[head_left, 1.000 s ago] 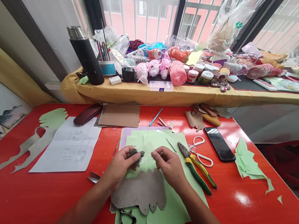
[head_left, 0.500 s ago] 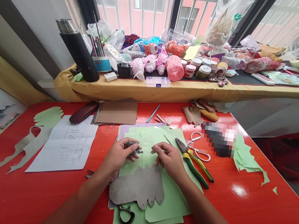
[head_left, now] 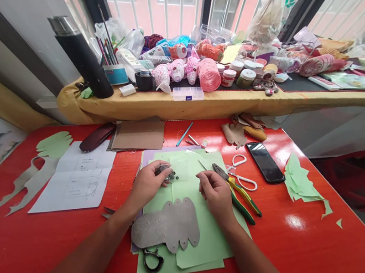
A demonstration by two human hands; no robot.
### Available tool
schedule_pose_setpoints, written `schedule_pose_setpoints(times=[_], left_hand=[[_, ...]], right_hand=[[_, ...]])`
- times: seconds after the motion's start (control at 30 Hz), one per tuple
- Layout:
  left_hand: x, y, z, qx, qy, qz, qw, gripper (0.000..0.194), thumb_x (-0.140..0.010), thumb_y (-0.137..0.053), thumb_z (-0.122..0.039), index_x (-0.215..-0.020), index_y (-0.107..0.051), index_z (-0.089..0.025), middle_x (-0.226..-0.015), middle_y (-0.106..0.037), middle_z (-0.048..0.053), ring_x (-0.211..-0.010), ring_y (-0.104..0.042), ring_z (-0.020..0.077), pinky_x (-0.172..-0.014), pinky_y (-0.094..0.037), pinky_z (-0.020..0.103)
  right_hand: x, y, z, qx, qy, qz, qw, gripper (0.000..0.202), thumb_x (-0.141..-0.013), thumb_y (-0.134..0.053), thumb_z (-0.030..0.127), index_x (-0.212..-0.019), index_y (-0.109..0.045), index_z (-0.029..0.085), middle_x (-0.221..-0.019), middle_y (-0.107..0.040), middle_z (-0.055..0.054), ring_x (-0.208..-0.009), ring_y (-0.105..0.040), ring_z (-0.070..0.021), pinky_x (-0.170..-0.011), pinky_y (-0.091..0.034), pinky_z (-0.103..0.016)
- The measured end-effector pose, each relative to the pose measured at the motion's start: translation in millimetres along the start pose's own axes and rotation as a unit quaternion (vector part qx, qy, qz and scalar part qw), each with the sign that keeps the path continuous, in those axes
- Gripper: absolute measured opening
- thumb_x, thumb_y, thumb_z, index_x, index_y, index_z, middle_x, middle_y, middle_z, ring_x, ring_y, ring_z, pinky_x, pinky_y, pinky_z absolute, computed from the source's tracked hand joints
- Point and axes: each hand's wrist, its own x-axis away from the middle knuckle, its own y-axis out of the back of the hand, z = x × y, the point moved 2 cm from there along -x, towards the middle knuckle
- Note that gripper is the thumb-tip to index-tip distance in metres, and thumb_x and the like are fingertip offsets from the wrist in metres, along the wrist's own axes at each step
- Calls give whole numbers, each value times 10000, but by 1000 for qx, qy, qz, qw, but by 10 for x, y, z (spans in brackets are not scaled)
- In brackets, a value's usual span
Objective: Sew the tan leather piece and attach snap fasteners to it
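Note:
My left hand [head_left: 152, 179] is closed around what looks like a small clear plastic bag [head_left: 184, 170] with dark, shiny round pieces [head_left: 171, 176] bunched at the fingertips. To its right, my right hand [head_left: 213, 188] has thumb and fingers pinched together; anything between them is too small to make out. Below both hands lies a grey leather cutout [head_left: 168, 224] with rounded, holed tabs along its edges. It rests on stacked green paper sheets [head_left: 197, 261] and partly covers scissors, whose black handle [head_left: 153, 261] sticks out below. Pliers [head_left: 237, 193] with green-yellow handles lie beside my right hand.
White-handled scissors [head_left: 242, 171] and a black phone [head_left: 264, 162] lie right of the pliers. At left are a printed sheet [head_left: 73, 188], grey leather scraps [head_left: 31, 186] and a dark red case [head_left: 97, 137]. A black flask [head_left: 83, 61] stands on the crowded windowsill.
My right hand has moved right, away from the pieces in my left hand. My left hand keeps its hold nearly in place. The view has shifted slightly.

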Motion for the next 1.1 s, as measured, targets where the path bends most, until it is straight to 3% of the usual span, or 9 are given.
schedule_pose_setpoints(times=[0.43,0.73,0.9,1.1], left_hand=[[1,-94,-109,1,-10,-17,1000,326,-830,-761,-448,-1029,-752,-190,-835,-786,46,-607,-734,189,-606,-573,287],[-5,-64,-72,-28,-12,-11,999,324,-839,-755,-442,-1054,-778,-201,-568,-691,-9,-486,-657,178,-525,-500,264],[-15,-54,-29,-55,-14,-6,998,313,-863,-720,-425,-1070,-769,-195,-535,-675,-18,-450,-634,169,-505,-479,256],[-25,-50,-113,-12,-19,-14,1000,329,-851,-721,-458,-1022,-738,-178,-907,-805,72,-522,-671,149,-477,-498,251]], right_hand=[[-28,31,-22,-12,3,-2,1000,409,-936,-658,596,-875,-696,193,-600,-551,29,-475,-447,-122,-456,-361,-264],[-27,35,-33,9,9,5,1000,402,-944,-638,593,-860,-696,204,-602,-559,19,-484,-459,-131,-449,-375,-260],[-35,37,-41,10,12,4,1000,409,-945,-634,597,-871,-705,201,-606,-565,18,-483,-463,-130,-445,-364,-262],[-23,37,-28,14,13,9,1000,381,-954,-634,571,-873,-703,205,-609,-567,16,-487,-463,-132,-449,-370,-262]])
